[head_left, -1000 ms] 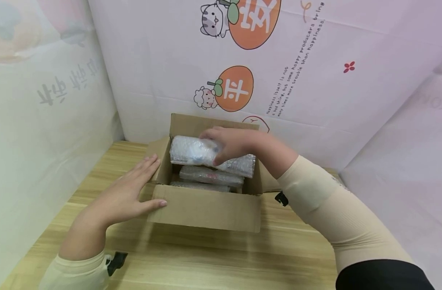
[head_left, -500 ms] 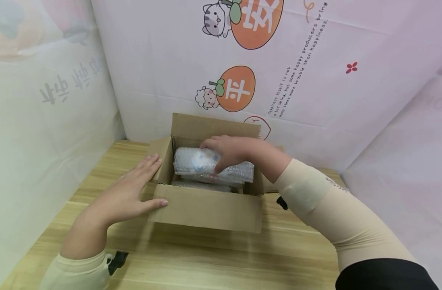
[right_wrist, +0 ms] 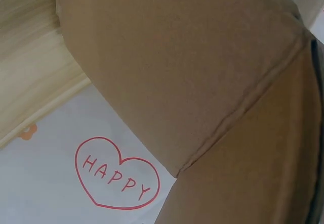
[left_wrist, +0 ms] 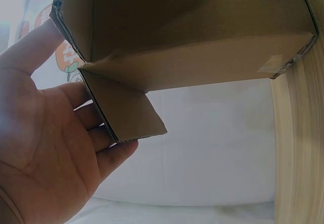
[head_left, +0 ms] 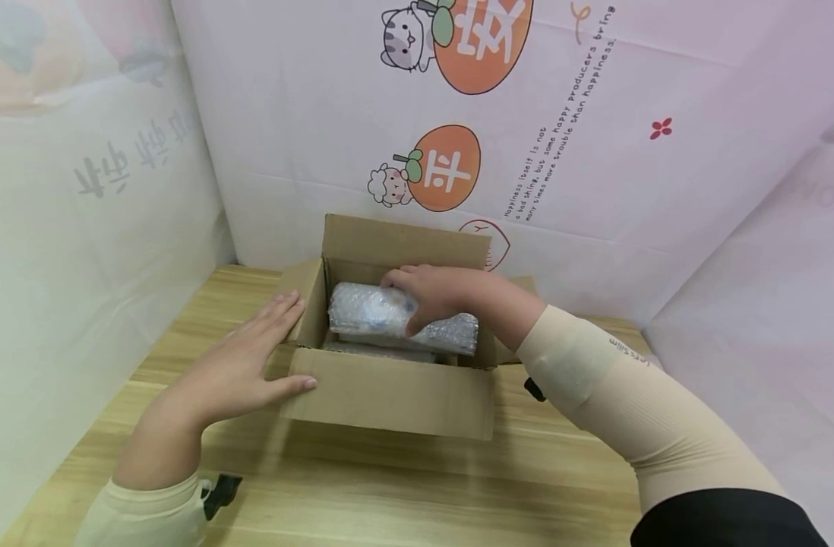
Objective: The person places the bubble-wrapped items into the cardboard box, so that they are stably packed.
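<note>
An open cardboard box [head_left: 390, 391] stands on the table with its flaps folded outward. Inside it, my right hand [head_left: 440, 292] grips a bubble-wrapped package [head_left: 365, 308] from above, thumb on the near side and fingers over the far side. Under and in front of that package shows the edge of another bubble-wrapped package [head_left: 383, 352]. My left hand [head_left: 232, 368] rests with straight fingers against the box's left flap [left_wrist: 124, 105], its thumb at the front flap. In the right wrist view only the box's cardboard [right_wrist: 177, 72] shows; the right hand is hidden there.
The wood-grain table [head_left: 390, 494] runs in front of the box. A printed white sheet [head_left: 567, 152] rises close behind the box, and a similar sheet [head_left: 82, 251] stands on the left. The right flap [head_left: 524, 285] sticks out beneath my right forearm.
My right hand has lowered the bubble-wrapped package toward the front and deeper into the box, covering the middle package seen earlier. The left hand has stayed in place.
</note>
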A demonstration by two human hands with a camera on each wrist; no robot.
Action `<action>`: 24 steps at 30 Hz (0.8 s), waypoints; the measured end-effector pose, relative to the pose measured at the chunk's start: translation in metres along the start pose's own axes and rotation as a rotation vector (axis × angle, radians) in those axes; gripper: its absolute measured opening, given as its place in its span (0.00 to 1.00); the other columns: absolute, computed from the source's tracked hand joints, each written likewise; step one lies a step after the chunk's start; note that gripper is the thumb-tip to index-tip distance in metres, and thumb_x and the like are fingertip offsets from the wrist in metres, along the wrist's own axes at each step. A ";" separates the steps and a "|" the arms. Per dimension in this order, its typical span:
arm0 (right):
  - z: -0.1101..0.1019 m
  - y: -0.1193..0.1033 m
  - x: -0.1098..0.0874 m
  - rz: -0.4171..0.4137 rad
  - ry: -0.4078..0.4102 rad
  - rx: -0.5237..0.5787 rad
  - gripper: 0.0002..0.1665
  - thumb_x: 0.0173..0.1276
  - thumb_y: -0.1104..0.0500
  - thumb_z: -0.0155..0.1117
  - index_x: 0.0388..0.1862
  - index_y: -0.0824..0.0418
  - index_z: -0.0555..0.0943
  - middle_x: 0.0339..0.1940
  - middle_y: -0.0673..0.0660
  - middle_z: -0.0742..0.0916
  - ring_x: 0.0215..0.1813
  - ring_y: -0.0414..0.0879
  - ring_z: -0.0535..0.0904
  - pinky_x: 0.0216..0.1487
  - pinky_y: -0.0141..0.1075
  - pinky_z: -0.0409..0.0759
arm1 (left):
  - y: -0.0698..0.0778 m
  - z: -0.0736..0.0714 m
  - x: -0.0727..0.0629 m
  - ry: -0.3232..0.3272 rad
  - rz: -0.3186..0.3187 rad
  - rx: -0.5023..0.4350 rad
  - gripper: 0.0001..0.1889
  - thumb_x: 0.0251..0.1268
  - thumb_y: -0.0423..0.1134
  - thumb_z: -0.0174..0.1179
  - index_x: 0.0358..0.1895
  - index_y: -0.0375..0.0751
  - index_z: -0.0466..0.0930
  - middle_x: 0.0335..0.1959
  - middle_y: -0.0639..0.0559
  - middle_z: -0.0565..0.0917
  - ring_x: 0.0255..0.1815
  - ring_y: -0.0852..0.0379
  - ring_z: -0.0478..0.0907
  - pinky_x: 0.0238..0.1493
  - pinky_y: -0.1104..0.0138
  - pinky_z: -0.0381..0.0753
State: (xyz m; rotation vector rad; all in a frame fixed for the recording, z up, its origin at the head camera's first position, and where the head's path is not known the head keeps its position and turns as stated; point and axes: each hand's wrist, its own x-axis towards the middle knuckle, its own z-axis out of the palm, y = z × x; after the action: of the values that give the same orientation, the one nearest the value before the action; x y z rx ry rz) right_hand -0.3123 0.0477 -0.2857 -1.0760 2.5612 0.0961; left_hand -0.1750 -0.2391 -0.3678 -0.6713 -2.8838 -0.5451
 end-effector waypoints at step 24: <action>-0.028 0.016 -0.046 -0.034 0.224 0.172 0.52 0.61 0.39 0.71 0.77 0.50 0.57 0.76 0.48 0.66 0.74 0.46 0.64 0.73 0.44 0.65 | 0.003 0.000 -0.001 -0.002 -0.007 0.001 0.56 0.58 0.74 0.55 0.81 0.50 0.38 0.82 0.52 0.41 0.81 0.43 0.41 0.73 0.38 0.52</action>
State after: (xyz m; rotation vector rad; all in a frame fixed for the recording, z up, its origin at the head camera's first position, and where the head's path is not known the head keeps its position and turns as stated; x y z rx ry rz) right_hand -0.3024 0.0848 -0.2447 -1.1179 2.6850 -0.2635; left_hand -0.1725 -0.2374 -0.3668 -0.6620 -2.8889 -0.5445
